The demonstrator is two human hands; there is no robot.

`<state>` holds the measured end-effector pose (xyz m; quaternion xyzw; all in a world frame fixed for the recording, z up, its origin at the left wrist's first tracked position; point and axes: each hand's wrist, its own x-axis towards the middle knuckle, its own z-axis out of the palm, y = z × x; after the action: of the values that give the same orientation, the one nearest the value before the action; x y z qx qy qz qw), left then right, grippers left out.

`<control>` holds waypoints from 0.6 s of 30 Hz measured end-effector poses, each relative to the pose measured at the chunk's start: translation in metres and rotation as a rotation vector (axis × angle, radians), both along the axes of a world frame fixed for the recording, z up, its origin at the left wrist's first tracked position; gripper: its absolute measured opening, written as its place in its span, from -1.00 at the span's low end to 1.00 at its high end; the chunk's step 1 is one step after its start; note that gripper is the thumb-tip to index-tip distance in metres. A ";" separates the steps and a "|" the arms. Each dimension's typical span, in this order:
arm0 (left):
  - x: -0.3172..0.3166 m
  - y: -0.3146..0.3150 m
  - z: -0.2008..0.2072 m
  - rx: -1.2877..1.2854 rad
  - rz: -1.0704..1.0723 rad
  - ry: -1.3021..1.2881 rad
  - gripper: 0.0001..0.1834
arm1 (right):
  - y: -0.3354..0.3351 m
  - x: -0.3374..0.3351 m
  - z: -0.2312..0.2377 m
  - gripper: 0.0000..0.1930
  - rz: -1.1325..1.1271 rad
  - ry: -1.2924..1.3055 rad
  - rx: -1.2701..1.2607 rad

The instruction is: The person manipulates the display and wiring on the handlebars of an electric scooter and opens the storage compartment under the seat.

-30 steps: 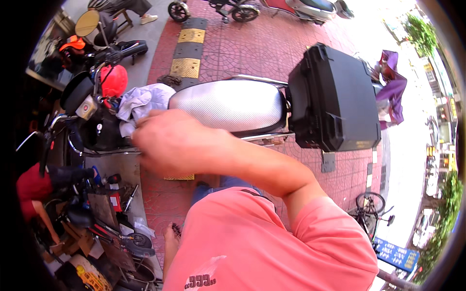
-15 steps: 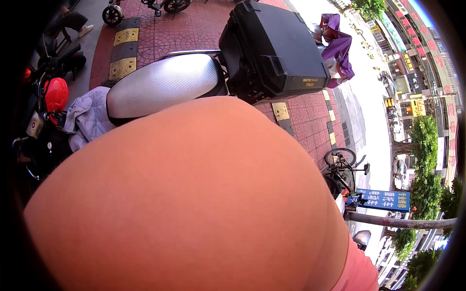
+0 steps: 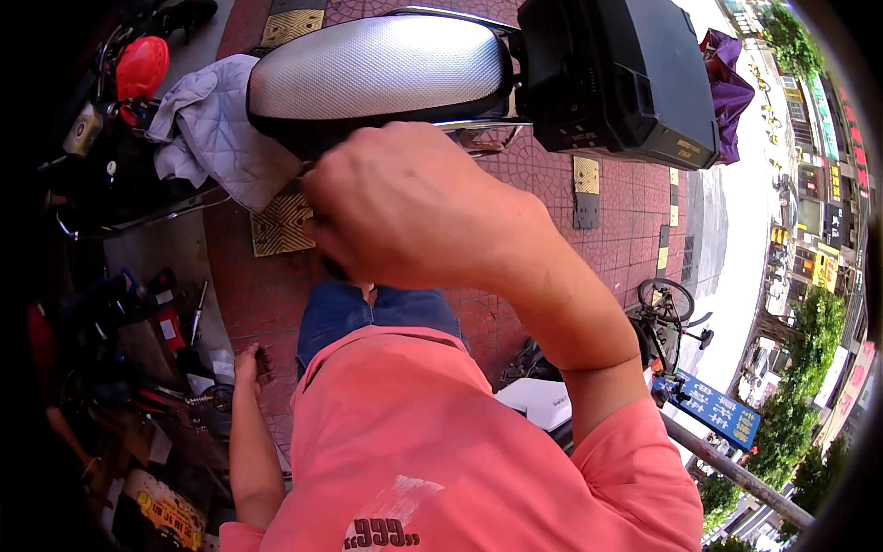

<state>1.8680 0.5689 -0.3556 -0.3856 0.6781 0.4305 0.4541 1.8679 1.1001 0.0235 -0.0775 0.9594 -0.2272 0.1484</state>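
My right hand point(image 3: 405, 202) is raised close to the camera, its fingers curled into a fist. Whatever is inside the fist is hidden. Behind it stands a scooter with a silver-grey seat point(image 3: 377, 69) and a black top box point(image 3: 616, 74). A grey quilted cloth point(image 3: 216, 129) hangs over the scooter's front part. My left hand point(image 3: 246, 361) is low at my side, down by the red brick paving point(image 3: 276, 294). Its fingers are too small to read. I wear a pink shirt and blue jeans.
A red helmet point(image 3: 143, 64) sits on a dark vehicle at the upper left. Several tools and small parts point(image 3: 175, 322) lie on the ground at my left. Yellow tactile tiles point(image 3: 280, 225) run under the scooter. A bicycle point(image 3: 667, 313), a blue sign point(image 3: 717, 409) and a pole stand at the right.
My right hand left the cloth on the scooter; my arm swept past the lens, and the fist now hangs close in front of the seat. The view has tilted down toward my lap.
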 end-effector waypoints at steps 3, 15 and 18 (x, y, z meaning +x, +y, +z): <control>0.006 0.018 0.016 -0.002 0.105 0.095 -0.73 | 0.046 0.083 -0.148 -0.69 -0.626 -0.095 -0.183; 0.062 0.090 0.009 -0.033 0.223 0.003 -0.73 | 0.181 0.396 -0.444 -0.75 -1.611 -1.135 -0.547; 0.034 0.117 0.015 -0.003 0.175 0.110 -0.72 | 0.199 0.350 -0.432 -0.75 -1.797 -0.732 -0.728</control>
<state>1.9024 0.6864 -0.3407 -0.4195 0.6665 0.4881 0.3762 2.2184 1.2990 -0.4084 0.7004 0.4328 -0.5402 0.1743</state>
